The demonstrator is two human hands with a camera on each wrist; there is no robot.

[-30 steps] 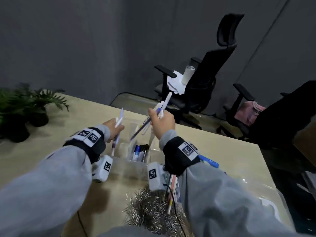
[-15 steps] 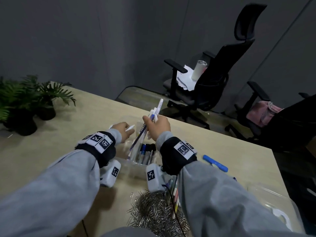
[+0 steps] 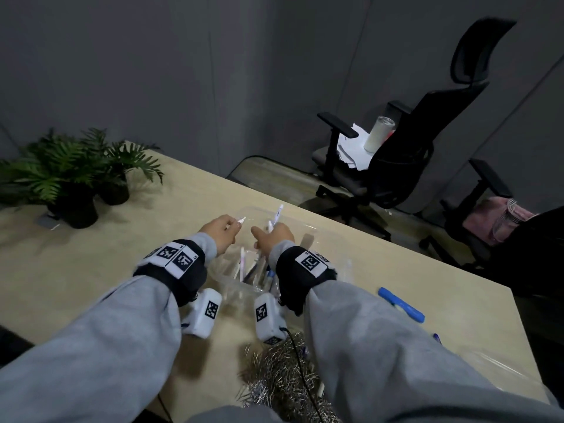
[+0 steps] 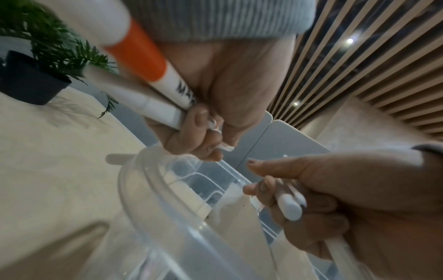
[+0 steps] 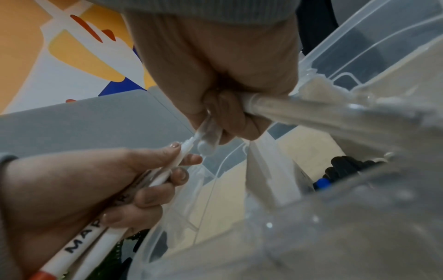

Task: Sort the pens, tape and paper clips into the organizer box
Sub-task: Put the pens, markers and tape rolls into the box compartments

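Two hands (image 3: 244, 236), pens (image 4: 153, 79) in each

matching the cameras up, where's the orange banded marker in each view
Head: not visible, hidden under the left hand.
Left wrist: the orange-banded marker is at upper left, gripped in that hand and slanting down to the fingers.
Right wrist: bottom left corner, same grip.
Shared landmark: the clear organizer box.
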